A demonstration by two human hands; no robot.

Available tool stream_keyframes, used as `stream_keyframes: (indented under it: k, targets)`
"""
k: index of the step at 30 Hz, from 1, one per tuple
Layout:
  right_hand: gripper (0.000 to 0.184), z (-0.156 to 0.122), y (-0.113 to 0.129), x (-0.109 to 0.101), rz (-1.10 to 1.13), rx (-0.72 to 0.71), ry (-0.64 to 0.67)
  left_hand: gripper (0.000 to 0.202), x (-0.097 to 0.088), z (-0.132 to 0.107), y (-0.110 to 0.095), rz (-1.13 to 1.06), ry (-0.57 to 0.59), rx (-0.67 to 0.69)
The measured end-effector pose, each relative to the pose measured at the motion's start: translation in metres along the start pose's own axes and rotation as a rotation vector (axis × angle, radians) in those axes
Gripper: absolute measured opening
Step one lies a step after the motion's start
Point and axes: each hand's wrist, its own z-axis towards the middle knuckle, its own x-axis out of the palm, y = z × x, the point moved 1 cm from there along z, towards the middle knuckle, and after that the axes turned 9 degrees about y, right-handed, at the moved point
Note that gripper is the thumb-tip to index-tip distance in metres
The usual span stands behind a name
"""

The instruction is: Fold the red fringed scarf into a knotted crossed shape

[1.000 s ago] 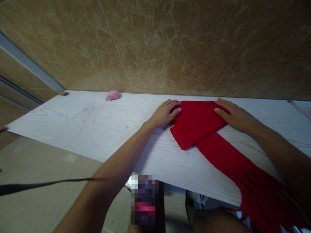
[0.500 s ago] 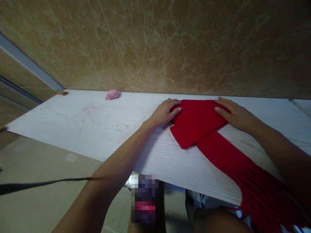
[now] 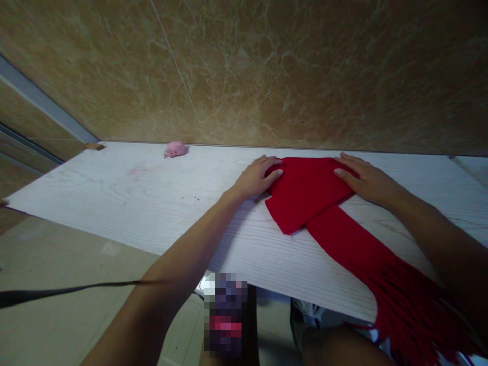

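A red scarf (image 3: pixel 305 195) lies folded on the white wood-grain table (image 3: pixel 168 213), close to the wall. One fringed end runs out toward the lower right and hangs over the table's front edge. My left hand (image 3: pixel 259 175) rests on the scarf's left corner, fingers stretched out and thumb apart. On the opposite corner lies my right hand (image 3: pixel 362 175), its fingers also extended with the thumb apart. Both palms press lightly on the cloth or beside it; the undersides of the hands are hidden.
A small pink pig-shaped toy (image 3: pixel 175 149) sits at the back left of the table. Behind it rises a brown marbled wall (image 3: pixel 244 76). A dark strap (image 3: pixel 68 291) crosses at lower left, and a leg shows below the table's front edge.
The whole view has shifted very slightly. Both hands stay in place on the folded scarf, and the scarf keeps its shape.
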Motion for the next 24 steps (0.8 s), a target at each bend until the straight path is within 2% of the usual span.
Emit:
stream_keyframes:
  k: [3,6,8,11,14,18,21,24]
  targets:
    - [0.066,0.001,-0.003,0.002,0.002,-0.014,-0.02,0.047,0.0,0.0,-0.002,0.006,-0.03,-0.038]
    - [0.064,0.001,-0.002,0.002,0.016,-0.027,-0.032,0.056,-0.006,-0.003,-0.004,0.047,-0.137,-0.257]
    - [0.062,0.0,0.0,0.0,0.041,-0.027,-0.057,0.051,-0.012,-0.005,-0.006,0.09,-0.187,-0.431]
    - [0.057,-0.001,0.0,-0.008,0.06,0.025,-0.152,0.04,-0.02,-0.009,-0.007,0.153,-0.15,-0.564]
    - [0.051,-0.001,-0.003,-0.014,0.012,0.187,-0.219,0.042,-0.024,-0.01,-0.007,0.198,-0.092,-0.588]
    - [0.05,0.001,-0.003,-0.017,-0.076,0.358,-0.196,0.041,-0.02,-0.008,-0.003,0.192,-0.082,-0.585]
    - [0.041,0.003,0.002,-0.017,-0.034,0.372,-0.171,0.034,-0.015,-0.005,0.003,0.037,-0.104,-0.546]
    - [0.035,0.003,0.006,-0.017,0.075,0.383,-0.175,0.044,-0.011,0.0,0.008,-0.215,-0.172,-0.475]
